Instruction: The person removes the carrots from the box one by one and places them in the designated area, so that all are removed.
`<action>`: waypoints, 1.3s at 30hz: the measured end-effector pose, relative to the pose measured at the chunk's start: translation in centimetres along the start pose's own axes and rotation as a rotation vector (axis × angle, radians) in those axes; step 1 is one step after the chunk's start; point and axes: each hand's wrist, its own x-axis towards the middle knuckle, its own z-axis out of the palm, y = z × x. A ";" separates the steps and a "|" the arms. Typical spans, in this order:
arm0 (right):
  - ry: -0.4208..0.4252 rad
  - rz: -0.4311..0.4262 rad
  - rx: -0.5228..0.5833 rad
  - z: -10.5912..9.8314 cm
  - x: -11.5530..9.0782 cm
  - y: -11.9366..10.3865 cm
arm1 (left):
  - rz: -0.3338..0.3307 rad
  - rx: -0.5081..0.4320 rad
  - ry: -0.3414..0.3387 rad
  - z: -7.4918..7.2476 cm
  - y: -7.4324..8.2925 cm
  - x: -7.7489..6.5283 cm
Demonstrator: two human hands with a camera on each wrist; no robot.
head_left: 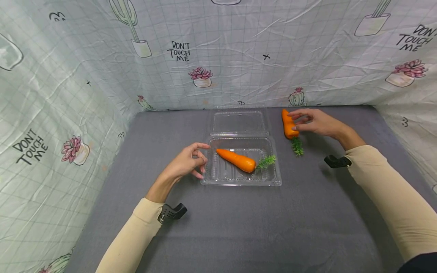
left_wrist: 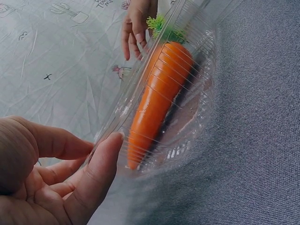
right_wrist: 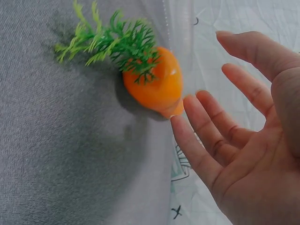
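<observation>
A clear plastic clamshell box (head_left: 235, 181) stands with its lid (head_left: 239, 122) folded back, and one orange carrot (head_left: 239, 160) with green leafy tops lies in its base. At the box's left edge, my left hand (head_left: 186, 162) pinches the rim between thumb and fingers, as the left wrist view shows. A second carrot (head_left: 288, 125) lies on the table to the right of the lid, its leaves (head_left: 297, 146) toward me. My right hand (head_left: 317, 122) hovers just beside it with fingers spread, in the right wrist view (right_wrist: 243, 140) holding nothing; whether a fingertip touches it is unclear.
Grey cloth covers the table (head_left: 239, 227). A pale patterned curtain (head_left: 232, 57) rises along the back edge and both sides. Each forearm carries a black wrist camera (head_left: 172, 212) on its sleeve.
</observation>
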 end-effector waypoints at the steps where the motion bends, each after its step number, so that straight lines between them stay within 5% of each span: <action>1: 0.000 -0.006 0.001 0.0 0.0 -0.1 | 0.000 0.000 -0.001 0.0 0.0 0.0; 19: -0.028 -0.075 -0.066 0.7 -0.4 -4.1 | -0.011 -0.003 0.001 0.1 0.1 0.0; 39: -0.132 -0.146 -0.013 2.2 -0.3 -7.0 | -0.006 -0.006 0.006 0.1 0.1 0.0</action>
